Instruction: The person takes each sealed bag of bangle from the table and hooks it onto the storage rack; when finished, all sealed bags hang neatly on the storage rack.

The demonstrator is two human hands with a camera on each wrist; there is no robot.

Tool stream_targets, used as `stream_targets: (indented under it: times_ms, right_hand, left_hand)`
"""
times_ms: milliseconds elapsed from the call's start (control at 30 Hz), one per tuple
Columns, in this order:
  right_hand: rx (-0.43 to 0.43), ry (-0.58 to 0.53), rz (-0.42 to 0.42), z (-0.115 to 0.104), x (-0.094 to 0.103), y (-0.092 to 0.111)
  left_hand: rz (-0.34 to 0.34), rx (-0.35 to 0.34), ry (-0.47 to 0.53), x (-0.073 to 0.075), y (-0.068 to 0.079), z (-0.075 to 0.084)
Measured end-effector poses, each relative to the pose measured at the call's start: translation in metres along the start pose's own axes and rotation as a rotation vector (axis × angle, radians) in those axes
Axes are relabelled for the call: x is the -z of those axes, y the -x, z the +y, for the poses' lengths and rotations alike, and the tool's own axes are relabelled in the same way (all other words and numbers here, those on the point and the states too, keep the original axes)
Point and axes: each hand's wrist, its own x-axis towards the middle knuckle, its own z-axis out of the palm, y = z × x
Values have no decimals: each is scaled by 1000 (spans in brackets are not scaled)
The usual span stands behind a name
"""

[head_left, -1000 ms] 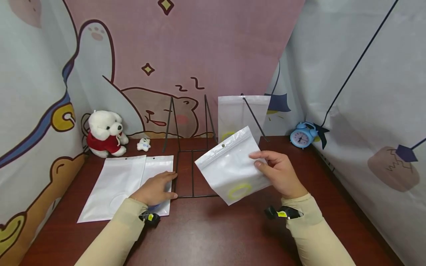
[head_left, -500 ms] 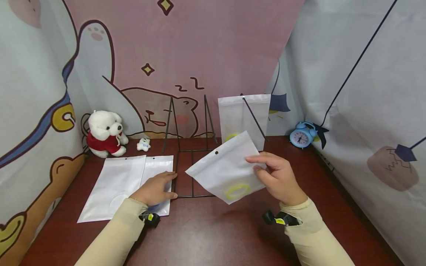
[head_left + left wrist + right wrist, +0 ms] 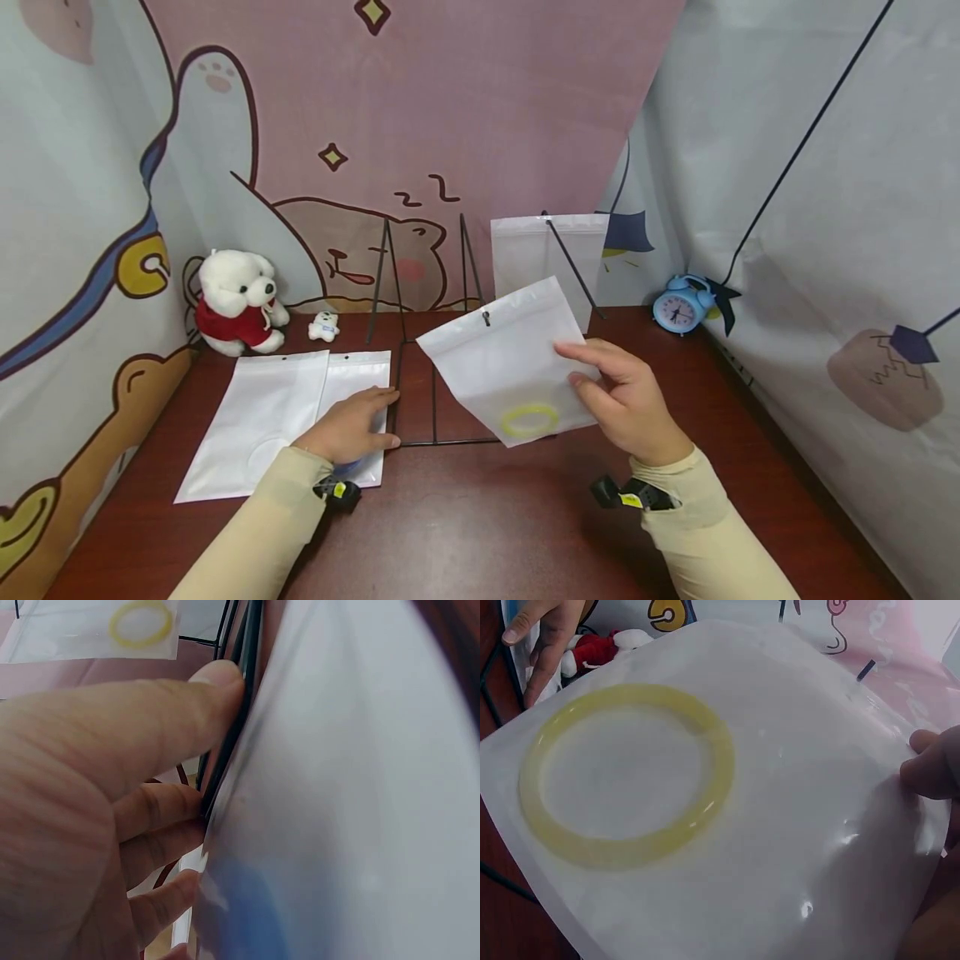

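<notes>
In the head view my right hand (image 3: 626, 400) pinches the right edge of a white zip bag (image 3: 517, 350) between thumb and fingers. A yellow ring (image 3: 724, 765) shows through the bag, which is held tilted over a black wire rack (image 3: 434, 392). The tip of the rack's middle hook (image 3: 866, 670) pokes out at the bag's punched hole. With fingers spread, my left hand (image 3: 348, 427) touches the left bar of the rack's base; in the left wrist view its thumb (image 3: 214, 682) lies against the black wire.
Another white bag (image 3: 536, 250) hangs on the rack's right hook. Two white bags (image 3: 273, 392) lie flat at the left, partly under my left hand. A white plush bear (image 3: 236, 292), a tiny plush (image 3: 324, 326) and a blue alarm clock (image 3: 678, 308) stand along the back.
My right hand has shifted the bag slightly left, then its top up and back, so the hole now meets the middle hook's tip. The left hand has stayed put.
</notes>
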Motion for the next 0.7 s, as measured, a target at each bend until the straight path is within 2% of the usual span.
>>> stream_targets:
  times_ms: [467,700]
  right_hand:
    - [3,35,-67,9,-3,-2]
    - [31,105,-45,15,-5,-2]
  left_hand:
    - [0,3,4,0,0,0]
    - [-6,8,4,-1,-1,-1]
